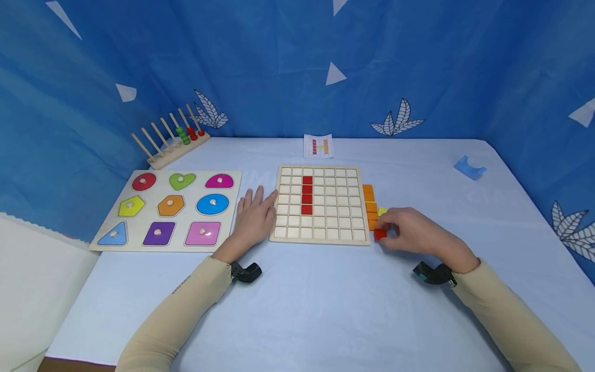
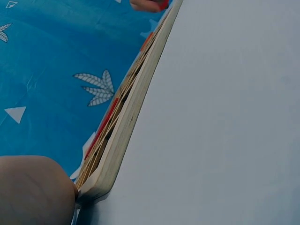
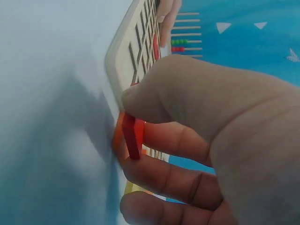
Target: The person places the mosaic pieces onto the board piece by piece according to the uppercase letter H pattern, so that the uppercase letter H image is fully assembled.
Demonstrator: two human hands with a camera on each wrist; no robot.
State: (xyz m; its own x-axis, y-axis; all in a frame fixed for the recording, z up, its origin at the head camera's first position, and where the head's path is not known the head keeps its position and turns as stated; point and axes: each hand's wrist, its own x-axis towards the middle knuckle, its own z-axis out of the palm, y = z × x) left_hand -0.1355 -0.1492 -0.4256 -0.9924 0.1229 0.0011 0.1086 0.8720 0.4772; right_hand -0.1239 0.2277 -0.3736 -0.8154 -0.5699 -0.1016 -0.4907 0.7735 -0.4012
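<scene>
A wooden grid board [image 1: 332,244] lies mid-table with a column of several red tiles [image 1: 307,195] set in its squares. My left hand [image 1: 254,217] rests flat at the board's left edge, fingers extended and touching it; the left wrist view shows only a rounded part of that hand at the board's corner. Beyond the opposite edge, my right hand [image 1: 413,232] pinches a red tile [image 3: 133,136] between thumb and fingers, just off the board's lower right corner. Orange tiles [image 1: 369,206] line the right edge, and a yellow tile [image 1: 382,211] shows partly behind the right hand.
A knobbed shape puzzle [image 1: 172,248] lies left of the left hand. Behind it stands a wooden peg counter [image 1: 178,151] with green and red beads. A printed pattern card [image 1: 318,146] lies beyond the grid board. Far right is a blue notched piece [image 1: 469,168].
</scene>
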